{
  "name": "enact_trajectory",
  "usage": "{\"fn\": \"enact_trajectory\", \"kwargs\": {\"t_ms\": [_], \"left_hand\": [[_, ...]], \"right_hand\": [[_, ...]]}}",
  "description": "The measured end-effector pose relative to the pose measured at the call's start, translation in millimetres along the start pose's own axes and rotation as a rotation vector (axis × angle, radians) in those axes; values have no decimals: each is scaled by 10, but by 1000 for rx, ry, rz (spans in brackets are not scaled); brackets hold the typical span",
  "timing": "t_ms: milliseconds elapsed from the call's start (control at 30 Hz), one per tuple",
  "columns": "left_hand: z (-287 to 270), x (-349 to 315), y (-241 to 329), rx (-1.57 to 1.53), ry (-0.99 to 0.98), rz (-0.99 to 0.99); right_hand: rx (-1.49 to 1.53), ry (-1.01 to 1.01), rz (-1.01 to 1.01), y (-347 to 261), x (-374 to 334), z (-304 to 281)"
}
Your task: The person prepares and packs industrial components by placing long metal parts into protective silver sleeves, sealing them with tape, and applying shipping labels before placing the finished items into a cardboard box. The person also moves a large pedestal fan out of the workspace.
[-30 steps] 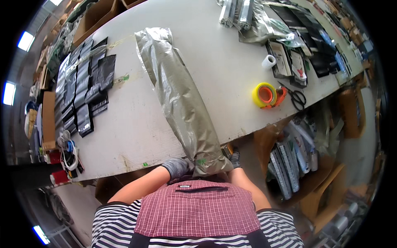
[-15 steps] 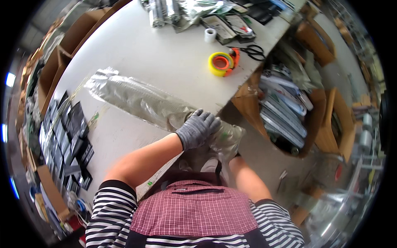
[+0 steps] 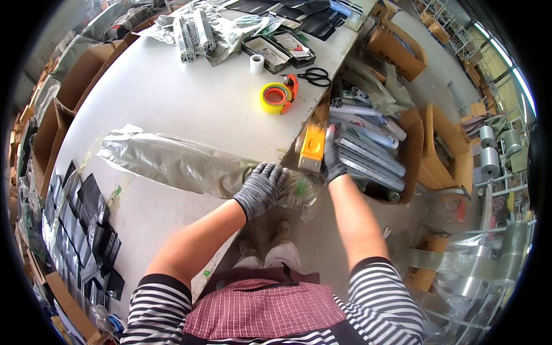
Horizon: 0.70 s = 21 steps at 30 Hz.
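A long roll-like bundle in grey-green woven plastic wrapping [image 3: 184, 164] lies across the table, its near end sticking out past the table's edge. My left hand [image 3: 261, 188], in a grey glove, is closed over the bundle near that end. My right hand [image 3: 334, 154], gloved and a little blurred, grips a boxy yellow-orange tool [image 3: 312, 144] just beyond the bundle's end; I cannot make out the tool's kind. The tool seems apart from the wrapping. Crumpled wrapping with a green patch [image 3: 300, 188] shows beside my left hand.
On the table [image 3: 190, 98] lie a yellow tape roll [image 3: 275, 98] with an orange holder, black scissors [image 3: 315, 77], a small white roll [image 3: 257, 63] and black trays [image 3: 268, 53]. Black packets [image 3: 86, 213] lie at left. A carton [image 3: 413, 149] with long wrapped rolls stands at right.
My right hand has come out from under the bundle's end, moved up and right, and now holds the yellow-orange tool. My left hand stays on the bundle. The head view has shifted right.
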<state>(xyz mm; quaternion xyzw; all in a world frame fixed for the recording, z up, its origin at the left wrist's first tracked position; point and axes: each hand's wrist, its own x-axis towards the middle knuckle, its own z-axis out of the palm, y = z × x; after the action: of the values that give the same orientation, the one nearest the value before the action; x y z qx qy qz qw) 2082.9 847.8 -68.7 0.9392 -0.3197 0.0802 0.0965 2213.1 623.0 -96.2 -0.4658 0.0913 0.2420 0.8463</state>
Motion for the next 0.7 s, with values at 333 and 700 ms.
{"fn": "enact_trajectory", "kwargs": {"t_ms": [333, 700], "left_hand": [[-206, -43, -241, -32, -262, -121], [-84, -3, -177, -27, -223, -116]], "right_hand": [[117, -368, -39, -102, -1973, 1076], [435, -120, 396, 1390, -2110, 536]]}}
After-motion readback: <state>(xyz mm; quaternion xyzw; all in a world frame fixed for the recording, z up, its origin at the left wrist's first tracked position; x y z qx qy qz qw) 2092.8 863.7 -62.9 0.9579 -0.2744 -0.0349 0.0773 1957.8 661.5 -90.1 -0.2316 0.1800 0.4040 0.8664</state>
